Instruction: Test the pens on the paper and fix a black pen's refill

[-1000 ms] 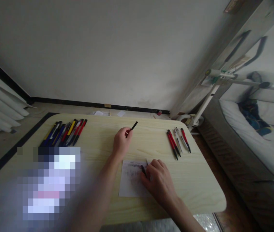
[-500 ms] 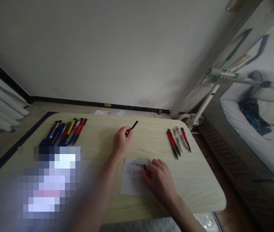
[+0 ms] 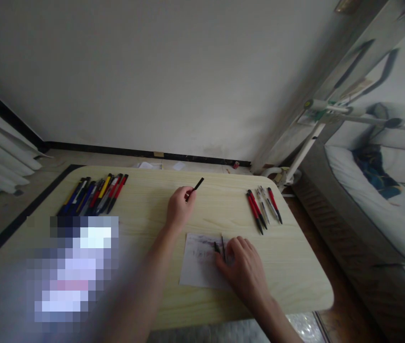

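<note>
My left hand (image 3: pixel 180 207) is closed around a slim black pen-like stick (image 3: pixel 198 184), which points up and right above the middle of the table. Over the right part of a scribbled white sheet of paper (image 3: pixel 197 271) is my right hand (image 3: pixel 243 264), its fingers curled. By its thumb shows a small dark pointed piece (image 3: pixel 217 247), like a pen tip. A thin dark rod (image 3: pixel 223 245), like a refill, runs between thumb and forefinger. The palm side of this hand is hidden.
Many-coloured pens (image 3: pixel 91 193) lie bunched at the table's left. Several red and clear pens (image 3: pixel 256 212) lie at its right. A blurred bright area covers the lower left. Beyond the table (image 3: pixel 295 281) stand a wall, a white metal frame (image 3: pixel 309 150) and a sofa (image 3: pixel 349 181).
My right hand has shifted slightly right, and its forefinger has moved away from the thumb, exposing the thin dark rod. My left hand stays nearly still with the black stick.
</note>
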Action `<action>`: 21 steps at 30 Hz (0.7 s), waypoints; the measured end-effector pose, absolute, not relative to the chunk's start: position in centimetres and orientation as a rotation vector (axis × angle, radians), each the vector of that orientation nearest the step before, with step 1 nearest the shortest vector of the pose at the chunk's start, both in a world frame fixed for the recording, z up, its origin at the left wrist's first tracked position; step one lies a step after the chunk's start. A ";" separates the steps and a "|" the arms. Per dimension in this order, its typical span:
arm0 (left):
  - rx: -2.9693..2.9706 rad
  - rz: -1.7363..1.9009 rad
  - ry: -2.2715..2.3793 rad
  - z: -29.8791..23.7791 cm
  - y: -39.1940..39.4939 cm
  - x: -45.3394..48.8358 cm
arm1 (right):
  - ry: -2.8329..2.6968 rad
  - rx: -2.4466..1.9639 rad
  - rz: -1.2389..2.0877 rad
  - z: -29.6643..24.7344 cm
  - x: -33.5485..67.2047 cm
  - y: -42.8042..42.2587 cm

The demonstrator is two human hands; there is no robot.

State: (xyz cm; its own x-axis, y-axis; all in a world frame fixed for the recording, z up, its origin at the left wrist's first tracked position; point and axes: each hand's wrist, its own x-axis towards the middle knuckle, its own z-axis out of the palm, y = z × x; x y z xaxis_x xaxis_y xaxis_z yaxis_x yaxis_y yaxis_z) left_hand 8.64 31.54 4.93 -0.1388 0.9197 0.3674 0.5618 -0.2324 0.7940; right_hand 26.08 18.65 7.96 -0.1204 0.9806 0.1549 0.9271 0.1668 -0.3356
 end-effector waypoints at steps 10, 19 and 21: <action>1.771 1.318 1.662 4.8 31.6 8.6 | -2.152 -1.858 0.242 7.9 25.7 18.8; 1.754 1.328 1.656 4.9 31.5 8.7 | -2.172 -1.830 0.199 8.0 25.4 19.3; 1.753 1.323 1.652 4.9 31.5 8.7 | -2.183 -1.810 0.178 8.0 25.3 19.5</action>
State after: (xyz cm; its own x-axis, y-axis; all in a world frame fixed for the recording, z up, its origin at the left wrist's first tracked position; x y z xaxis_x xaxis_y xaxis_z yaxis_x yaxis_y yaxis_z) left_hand 8.72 31.54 4.91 -0.1413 0.9221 0.3603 0.5529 -0.2284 0.8013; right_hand 25.30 19.46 7.95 -0.1617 0.9755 0.1495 0.9383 0.1989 -0.2829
